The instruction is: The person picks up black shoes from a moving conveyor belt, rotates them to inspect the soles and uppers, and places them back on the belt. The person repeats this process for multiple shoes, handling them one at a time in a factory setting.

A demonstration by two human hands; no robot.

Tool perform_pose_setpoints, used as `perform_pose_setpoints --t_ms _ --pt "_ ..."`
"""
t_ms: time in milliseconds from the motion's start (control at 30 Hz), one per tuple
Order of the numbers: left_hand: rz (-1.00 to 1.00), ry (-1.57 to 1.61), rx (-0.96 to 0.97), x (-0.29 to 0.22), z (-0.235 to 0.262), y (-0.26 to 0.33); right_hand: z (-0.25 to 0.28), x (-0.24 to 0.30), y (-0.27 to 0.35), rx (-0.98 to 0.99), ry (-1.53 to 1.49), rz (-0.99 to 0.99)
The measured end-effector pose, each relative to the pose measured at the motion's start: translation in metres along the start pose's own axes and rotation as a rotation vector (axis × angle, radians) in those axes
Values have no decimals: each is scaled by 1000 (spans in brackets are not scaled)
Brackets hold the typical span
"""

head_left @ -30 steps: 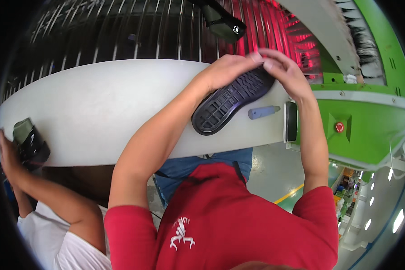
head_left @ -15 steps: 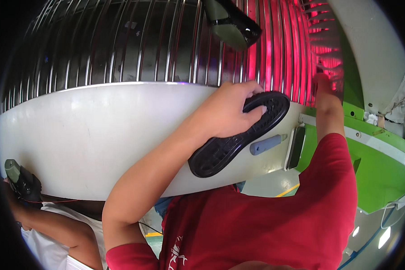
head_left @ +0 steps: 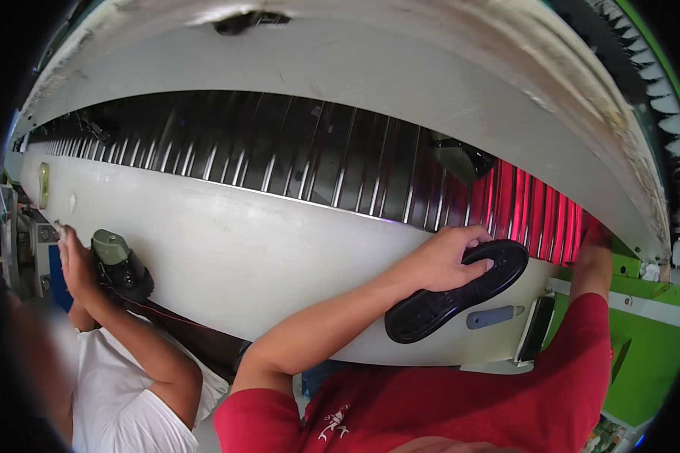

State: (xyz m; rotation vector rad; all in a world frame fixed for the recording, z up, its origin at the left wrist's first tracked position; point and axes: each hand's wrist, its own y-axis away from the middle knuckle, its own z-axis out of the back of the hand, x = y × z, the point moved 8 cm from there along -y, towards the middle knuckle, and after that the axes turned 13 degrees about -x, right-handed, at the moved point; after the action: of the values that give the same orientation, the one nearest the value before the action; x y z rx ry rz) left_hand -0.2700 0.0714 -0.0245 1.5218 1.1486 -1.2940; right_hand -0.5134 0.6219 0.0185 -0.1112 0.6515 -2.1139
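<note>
My left hand [head_left: 447,260] grips a black shoe sole [head_left: 423,313], its thumb in the hollow tread-like inner side and its fingers over the far edge. The sole lies slantwise over the white worktop [head_left: 279,257], its cavity facing up. At the far right my right hand [head_left: 597,234] reaches into red light by the rollers, and its fingers are hidden. Nearest the sole, on its right, lies a tool with a blue-grey handle [head_left: 491,317]. A dark shoe on a green last [head_left: 461,160] rests on the metal rollers [head_left: 340,162], partly covered by the white hood.
A white curved hood [head_left: 400,68] overhangs the rollers. A black block with a pale edge [head_left: 538,326] stands at the worktop's right end, beside a green machine frame [head_left: 650,340]. At left, a co-worker's hand [head_left: 72,260] is near another black shoe on a green last [head_left: 121,264].
My view has shifted up and left, bringing in the hood and more of the co-worker, whose hand is now raised beside the shoe. My left hand keeps hold of the sole.
</note>
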Motion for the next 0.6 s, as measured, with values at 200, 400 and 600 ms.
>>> perform_pose_setpoints --t_ms 200,400,600 --pt "-30 73 -13 3 0 -2 22 19 12 -39 -126 49" --pt "-79 -34 -217 -47 27 9 104 94 67 -226 -755 302" --pt "-561 -127 -501 -183 60 103 210 105 206 471 -1268 -3"
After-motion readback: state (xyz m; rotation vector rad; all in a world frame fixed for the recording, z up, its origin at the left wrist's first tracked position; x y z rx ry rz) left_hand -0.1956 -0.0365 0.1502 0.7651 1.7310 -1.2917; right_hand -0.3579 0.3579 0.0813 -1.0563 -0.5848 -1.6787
